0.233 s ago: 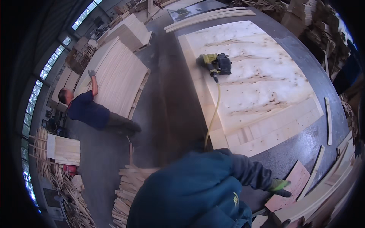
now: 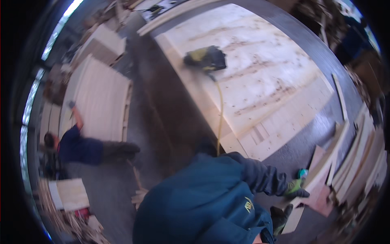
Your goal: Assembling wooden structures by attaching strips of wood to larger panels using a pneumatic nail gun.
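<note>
My left hand (image 2: 297, 189), in a green and dark glove, lies over the edge of a long pale wooden board (image 2: 323, 167), its fingers bent onto it. Closer to me, my right hand (image 2: 280, 216), in a dark glove, grips the same board by its near end; part of this hand is hidden. The board slants away to the far right. Beneath it shows a reddish flat panel piece (image 2: 319, 202). A small teal round object (image 2: 302, 173) sits just beyond my left hand.
A yellow and black nail gun (image 2: 206, 59) with a yellow hose (image 2: 221, 110) rests on a large pale plywood panel (image 2: 260, 69) on the metal table (image 2: 274, 156). Loose wooden strips (image 2: 357, 158) pile up at right. A co-worker (image 2: 83, 142) stands at left by stacked boards (image 2: 99, 97).
My view has swung, shifting the table and panel leftward. The board has come up across the reddish piece, and my left hand has gone from spread fingers to contact with it.
</note>
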Motion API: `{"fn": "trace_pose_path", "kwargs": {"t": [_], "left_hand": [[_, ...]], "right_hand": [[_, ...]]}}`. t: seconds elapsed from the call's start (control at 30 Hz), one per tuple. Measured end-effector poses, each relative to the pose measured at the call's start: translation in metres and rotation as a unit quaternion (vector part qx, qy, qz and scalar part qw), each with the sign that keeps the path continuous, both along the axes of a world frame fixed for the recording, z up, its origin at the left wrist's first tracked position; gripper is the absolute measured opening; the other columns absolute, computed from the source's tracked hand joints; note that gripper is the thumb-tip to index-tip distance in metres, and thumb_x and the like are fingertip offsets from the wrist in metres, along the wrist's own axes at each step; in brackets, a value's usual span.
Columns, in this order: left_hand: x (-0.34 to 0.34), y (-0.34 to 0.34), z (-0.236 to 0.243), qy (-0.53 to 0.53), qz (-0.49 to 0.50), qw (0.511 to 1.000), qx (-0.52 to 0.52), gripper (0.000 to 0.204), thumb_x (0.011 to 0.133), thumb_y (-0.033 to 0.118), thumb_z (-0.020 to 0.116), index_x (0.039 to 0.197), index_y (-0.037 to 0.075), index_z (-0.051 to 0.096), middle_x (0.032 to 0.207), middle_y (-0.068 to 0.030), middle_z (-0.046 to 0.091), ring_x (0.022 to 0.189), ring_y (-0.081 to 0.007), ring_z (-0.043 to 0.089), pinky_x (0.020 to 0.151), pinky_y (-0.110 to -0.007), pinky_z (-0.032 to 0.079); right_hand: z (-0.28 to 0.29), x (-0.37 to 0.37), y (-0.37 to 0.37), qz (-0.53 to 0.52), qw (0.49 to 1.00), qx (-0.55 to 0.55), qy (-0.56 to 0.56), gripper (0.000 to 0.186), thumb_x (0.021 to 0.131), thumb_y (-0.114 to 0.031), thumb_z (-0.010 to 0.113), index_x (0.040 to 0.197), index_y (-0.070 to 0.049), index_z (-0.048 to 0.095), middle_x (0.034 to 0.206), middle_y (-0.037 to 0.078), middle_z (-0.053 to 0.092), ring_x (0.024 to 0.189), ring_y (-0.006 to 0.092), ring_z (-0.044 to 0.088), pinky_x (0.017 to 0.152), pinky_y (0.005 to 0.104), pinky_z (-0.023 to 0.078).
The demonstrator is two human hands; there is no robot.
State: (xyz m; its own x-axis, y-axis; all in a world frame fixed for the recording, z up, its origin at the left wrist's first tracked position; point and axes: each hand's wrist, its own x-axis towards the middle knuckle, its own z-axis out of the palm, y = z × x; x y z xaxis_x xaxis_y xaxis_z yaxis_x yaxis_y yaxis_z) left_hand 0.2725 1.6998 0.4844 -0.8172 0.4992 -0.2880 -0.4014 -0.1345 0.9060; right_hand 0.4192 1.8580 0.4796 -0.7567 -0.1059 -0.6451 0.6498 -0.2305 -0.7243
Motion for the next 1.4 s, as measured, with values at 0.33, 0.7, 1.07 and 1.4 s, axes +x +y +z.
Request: {"fn": "trace_pose_path", "kwargs": {"t": [0.33,0.7,1.07,1.4], "left_hand": [[-0.089,-0.446,0.047,-0.008,0.073,0.997,0.009,0.130,0.103,0.054,0.103,0.190,-0.014,0.035,0.151,-0.0214,0.078,0.134,-0.0227,0.075,0.114,-0.038,0.063],[-0.318,-0.706,-0.080,0.312,0.120,0.614,-0.715,0.111,0.108,0.062,0.089,0.188,-0.003,0.048,0.178,-0.0394,0.062,0.166,-0.0586,0.060,0.142,-0.055,0.048],[-0.387,-0.513,-0.138,0.208,0.091,0.870,-0.438,0.126,0.105,0.072,0.088,0.194,-0.002,0.038,0.194,-0.0369,0.045,0.177,-0.0494,0.050,0.145,-0.058,0.042],[-0.500,-0.465,-0.217,0.417,-0.015,0.695,-0.585,0.127,0.102,0.087,0.083,0.193,0.007,0.046,0.198,-0.0332,0.040,0.181,-0.0612,0.035,0.151,-0.069,0.025]], "right_hand": [[0.076,0.022,-0.323,-0.246,0.958,-0.113,0.091,0.080,0.122,-0.065,0.073,0.169,-0.002,0.062,0.141,0.020,0.080,0.120,0.0289,0.078,0.097,0.0465,0.066],[0.050,-0.189,-0.527,-0.278,0.951,-0.099,0.094,0.058,0.120,-0.042,0.084,0.162,-0.007,0.066,0.128,0.010,0.077,0.102,0.0190,0.074,0.092,0.0404,0.064],[-0.011,-0.284,-0.587,0.197,0.843,0.499,0.048,0.114,0.101,-0.072,0.091,0.191,-0.013,0.053,0.164,0.036,0.068,0.147,0.0585,0.070,0.128,0.0673,0.056],[-0.194,-0.394,-0.313,0.068,0.643,0.754,0.116,0.099,0.113,-0.074,0.076,0.185,-0.009,0.059,0.177,0.029,0.067,0.151,0.0560,0.068,0.128,0.0681,0.053]]}}
